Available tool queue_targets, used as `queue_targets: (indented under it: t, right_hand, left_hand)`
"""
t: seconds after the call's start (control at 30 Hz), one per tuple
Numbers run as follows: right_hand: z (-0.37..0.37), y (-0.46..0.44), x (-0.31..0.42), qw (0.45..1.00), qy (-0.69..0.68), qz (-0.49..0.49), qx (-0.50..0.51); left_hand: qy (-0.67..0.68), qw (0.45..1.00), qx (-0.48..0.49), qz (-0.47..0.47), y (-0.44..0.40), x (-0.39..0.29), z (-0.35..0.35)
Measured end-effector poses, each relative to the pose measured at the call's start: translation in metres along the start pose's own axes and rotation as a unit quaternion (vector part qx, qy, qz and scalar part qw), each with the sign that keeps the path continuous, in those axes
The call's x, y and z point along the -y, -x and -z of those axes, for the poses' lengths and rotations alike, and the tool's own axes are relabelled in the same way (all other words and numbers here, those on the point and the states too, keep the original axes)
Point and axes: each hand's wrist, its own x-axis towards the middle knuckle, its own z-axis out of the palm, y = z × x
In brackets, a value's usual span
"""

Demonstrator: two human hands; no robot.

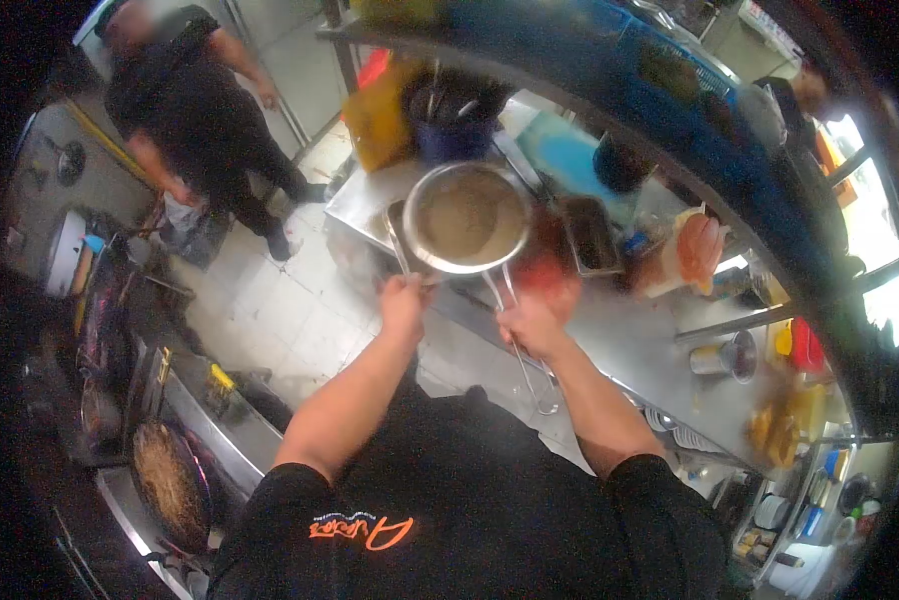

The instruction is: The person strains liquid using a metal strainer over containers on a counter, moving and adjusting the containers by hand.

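Observation:
Straight ahead, above the near end of the steel counter, is a round strainer (470,217) with a wide silver rim and a brownish mesh. My right hand (535,325) is closed around its long wire handle, whose looped end hangs below the fist. My left hand (405,308) grips a thin long-handled metal utensil (394,232) just left of the strainer. The utensil's head is partly hidden behind the rim, so I cannot tell its exact kind. Both arms reach forward, hands a short way apart.
A steel counter (630,350) runs to the right, bearing a rectangular metal pan (590,235) and a metal can (725,357). A dark blue tub (457,135) stands behind the strainer. A person in black (205,115) stands at the upper left. A wok (173,480) sits at the lower left.

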Motion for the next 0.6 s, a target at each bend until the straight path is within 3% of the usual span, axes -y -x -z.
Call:
queue_targets:
  t: [0.2,0.4,0.5,0.6]
  right_hand:
    - [-0.005,0.017,0.037,0.996,-0.086,-0.034,-0.006]
    - [0.003,0.044,0.135,0.979,-0.179,-0.015,-0.095]
    - [0.014,0.055,0.157,0.973,-0.214,-0.011,-0.085]
    - [0.012,0.056,0.133,0.959,-0.281,0.03,-0.023]
  left_hand:
    - [-0.018,1.0,0.009,0.014,0.01,-0.014,-0.005]
    - [-0.051,0.999,-0.005,0.009,0.025,-0.021,-0.017]
    - [-0.034,0.999,-0.003,0.005,0.023,-0.018,-0.021]
    - [-0.013,1.0,0.003,0.008,0.017,-0.01,-0.023]
